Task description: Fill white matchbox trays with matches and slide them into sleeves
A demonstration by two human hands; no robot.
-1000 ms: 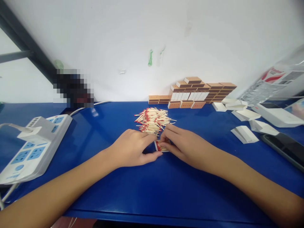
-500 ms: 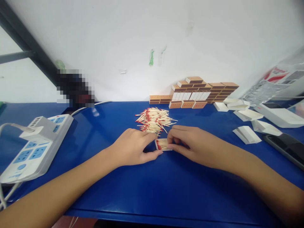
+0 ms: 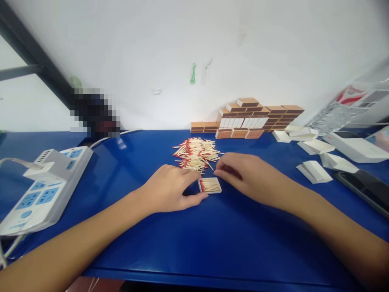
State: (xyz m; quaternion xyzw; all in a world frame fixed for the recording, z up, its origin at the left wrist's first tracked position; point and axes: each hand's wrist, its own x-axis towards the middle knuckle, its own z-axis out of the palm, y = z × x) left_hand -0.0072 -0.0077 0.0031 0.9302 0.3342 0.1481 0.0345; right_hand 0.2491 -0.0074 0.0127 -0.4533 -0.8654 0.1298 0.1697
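Observation:
A small white matchbox tray [image 3: 220,189] lies on the blue table, part filled with red-tipped matches [image 3: 209,185]. My left hand [image 3: 172,188] rests on the table, its thumb and forefinger gripping the tray's left end. Just above and right of the tray is my right hand [image 3: 243,172]. Its fingers are curled, thumb and fingertips slightly apart, and I see nothing between them. A loose pile of matches [image 3: 197,154] lies behind the tray, close to the right hand's fingertips.
Stacked matchboxes [image 3: 243,109] stand against the wall. Several folded white paper pieces [image 3: 314,171], a black phone [image 3: 364,186], a white box [image 3: 358,148] and a clear plastic bottle [image 3: 343,105] are at the right. A power strip [image 3: 45,190] with cables lies left.
My right hand has lifted off the tray and moved up towards the match pile, uncovering the tray's right end. My left hand has stayed at the tray.

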